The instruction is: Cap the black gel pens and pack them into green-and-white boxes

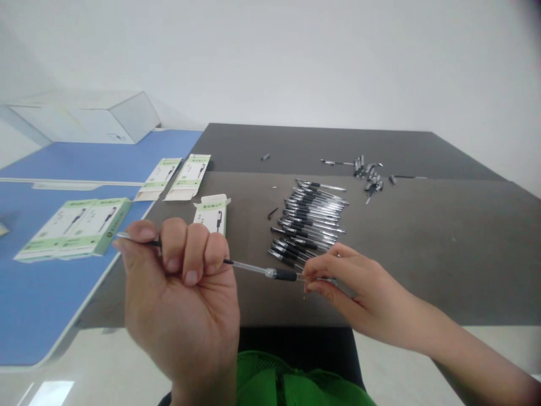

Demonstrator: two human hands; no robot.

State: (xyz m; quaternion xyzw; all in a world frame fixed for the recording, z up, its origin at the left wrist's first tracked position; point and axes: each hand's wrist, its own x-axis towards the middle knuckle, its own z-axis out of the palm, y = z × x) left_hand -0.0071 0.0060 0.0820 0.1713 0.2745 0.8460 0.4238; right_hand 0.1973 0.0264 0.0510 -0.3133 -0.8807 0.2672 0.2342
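Observation:
My left hand point(181, 293) is raised with its fingers curled shut around a thin pen refill point(247, 266). One end pokes out past my thumb and index finger; on the other side a clear length with a dark part comes out by the little finger. That length meets the front cone of a clear pen point(285, 275) with a black grip. My right hand point(346, 282) pinches this pen behind the grip, between thumb and fingers, covering part of its barrel. Just beyond my right hand lies a row of similar pens point(313, 217) on the dark table.
Small clear-and-black pen pieces point(372, 177) lie in a pile at the back right. Green-and-white pen boxes point(74, 225) lie on the blue table at left, with an open box point(211, 214) behind my left hand. A large white carton point(93, 118) stands at the far left.

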